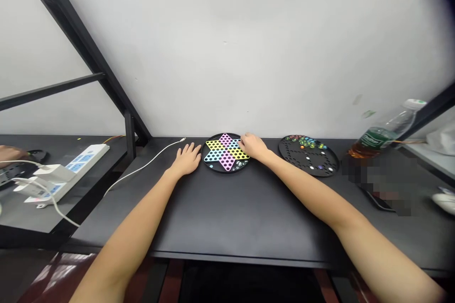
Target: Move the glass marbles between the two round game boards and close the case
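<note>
A round black game board (226, 152) with a pink, yellow and blue star full of holes lies on the dark table near the wall. Several clear marbles (239, 164) sit on its front rim. My left hand (186, 158) rests flat on the table just left of the board, fingers spread, holding nothing. Over the board's right upper part is my right hand (253, 146), its fingers curled down; whatever they hold, if anything, is hidden. Further right lies a second round black board (296, 158), with coloured marbles (308, 142) along its back and a few pale ones near the front.
A tilted bottle (378, 137) with a green label stands at the right, beside a blurred patch and a white mouse (444, 201). A white cable (142, 165) and a power strip (76, 170) lie left. Another person's hand (12, 154) shows at the far left.
</note>
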`<state>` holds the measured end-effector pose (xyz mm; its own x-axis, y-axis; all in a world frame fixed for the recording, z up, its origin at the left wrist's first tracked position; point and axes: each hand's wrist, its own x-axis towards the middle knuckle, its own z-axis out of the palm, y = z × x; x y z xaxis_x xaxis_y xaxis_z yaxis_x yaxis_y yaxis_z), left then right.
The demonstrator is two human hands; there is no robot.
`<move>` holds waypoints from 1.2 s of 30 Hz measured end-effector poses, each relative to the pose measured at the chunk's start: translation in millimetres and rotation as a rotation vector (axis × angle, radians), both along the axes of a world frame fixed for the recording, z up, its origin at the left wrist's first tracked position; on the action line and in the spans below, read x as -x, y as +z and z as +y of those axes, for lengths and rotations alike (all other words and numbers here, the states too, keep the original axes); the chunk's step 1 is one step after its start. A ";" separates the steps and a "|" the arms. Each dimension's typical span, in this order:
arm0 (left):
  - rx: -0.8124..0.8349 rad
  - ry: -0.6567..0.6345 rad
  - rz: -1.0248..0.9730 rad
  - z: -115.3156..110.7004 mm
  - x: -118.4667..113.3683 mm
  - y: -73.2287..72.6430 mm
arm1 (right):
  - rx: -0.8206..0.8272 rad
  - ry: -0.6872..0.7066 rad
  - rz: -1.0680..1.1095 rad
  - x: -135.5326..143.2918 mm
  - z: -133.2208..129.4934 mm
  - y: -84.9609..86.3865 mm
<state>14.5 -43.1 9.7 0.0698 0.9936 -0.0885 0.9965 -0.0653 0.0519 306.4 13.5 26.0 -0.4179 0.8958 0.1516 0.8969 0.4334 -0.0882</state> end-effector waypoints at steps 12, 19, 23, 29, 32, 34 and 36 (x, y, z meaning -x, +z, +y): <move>-0.007 -0.006 0.005 0.7 1.8 -1.5 | -0.054 0.148 0.165 2.9 7.8 -15.5; -0.004 -0.010 -0.008 -0.4 0.7 0.3 | 0.048 0.389 0.307 -12.2 -1.3 -4.5; 0.011 -0.002 -0.010 -1.5 -0.7 2.4 | 0.196 0.548 0.357 -27.9 -2.9 5.3; -0.008 -0.012 0.004 -0.6 0.9 0.2 | 0.305 0.559 0.335 -38.6 -5.7 13.0; -0.011 -0.012 0.005 0.4 1.7 -1.0 | 0.302 0.536 0.306 -34.5 -8.8 12.7; -0.007 -0.011 0.000 0.6 1.7 -0.9 | 0.279 0.534 0.294 -31.3 -10.0 11.2; -0.001 -0.010 -0.002 0.2 1.3 0.1 | 0.257 0.534 0.289 -29.4 -10.4 9.8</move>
<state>13.3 -42.9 9.7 0.0803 0.9930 -0.0870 0.9957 -0.0757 0.0541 335.8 3.1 35.8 -0.7896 0.5990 0.1334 0.4890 0.7454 -0.4531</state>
